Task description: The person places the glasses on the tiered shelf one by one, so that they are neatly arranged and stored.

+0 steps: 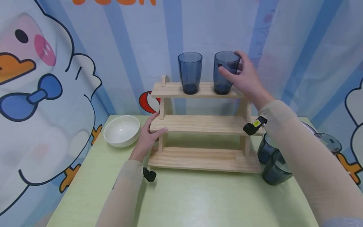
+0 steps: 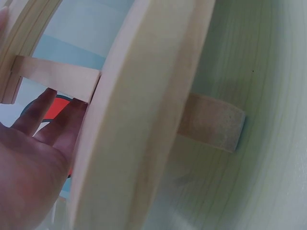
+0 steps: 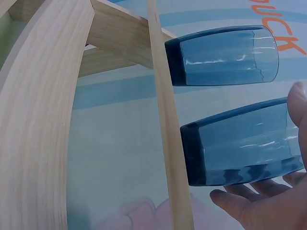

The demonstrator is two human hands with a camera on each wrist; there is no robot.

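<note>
A three-tier wooden rack (image 1: 198,124) stands on the table. Its top board carries two blue tinted glasses, both upright. My right hand (image 1: 246,75) grips the right-hand glass (image 1: 222,77), thumb on its near side and fingers round the far side. In the right wrist view this glass (image 3: 240,148) has its base right at the board. The other glass (image 1: 190,72) stands to its left, a short gap away. My left hand (image 1: 146,137) holds the left end of the middle board, its thumb at the front; the left wrist view shows its fingers (image 2: 62,117) beside an upright.
A white bowl (image 1: 122,130) sits on the table (image 1: 198,195) left of the rack. Right of the rack are more dark tinted glasses (image 1: 276,170), partly hidden by my right forearm, and another glass (image 1: 329,142) farther right. A printed curtain (image 1: 127,63) hangs close behind.
</note>
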